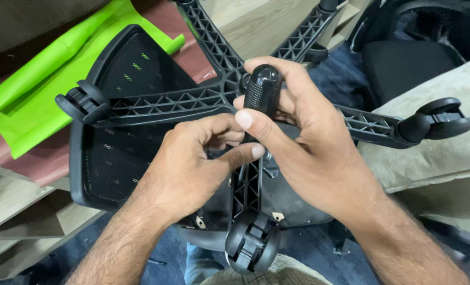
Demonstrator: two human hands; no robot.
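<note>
- Screwdriver handle (263, 88), black with a knurled grip and a rounded smooth cap, stands upright over the hub of the chair base (192, 100), right in the middle of the head view.
- My right hand (309, 153) is wrapped around that handle: fingers curl behind its top and the thumb presses across the front just below the knurled part.
- My left hand (192, 169) sits just beside and below it, fingers half curled, with the thumb tip touching the lower end of the tool; I cannot tell what the fingertips pinch, since the shaft is hidden behind both hands.
- The chair base is a black plastic star with ribbed, lattice-like arms running out from the hub.
- One caster (252, 244) hangs at the end of the arm pointing toward me, another caster (84, 101) sits at the left arm's tip, and a third caster (439, 119) is out at the right.
- Under the base lies a black mesh seat panel (113, 163) with a curved frame, tilted toward the left.
- A bright green sheet (45, 95) lies folded at the upper left, over a reddish-brown surface (13, 148).
- Pale wooden boards (18, 211) run along the lower left edge and appear again at the top of the view.
- Grey-beige cloth (435, 158) covers the right side.
- A black padded chair part (404, 63) rests at the upper right.
- Dark blue floor covering (309, 253) shows between my forearms.
</note>
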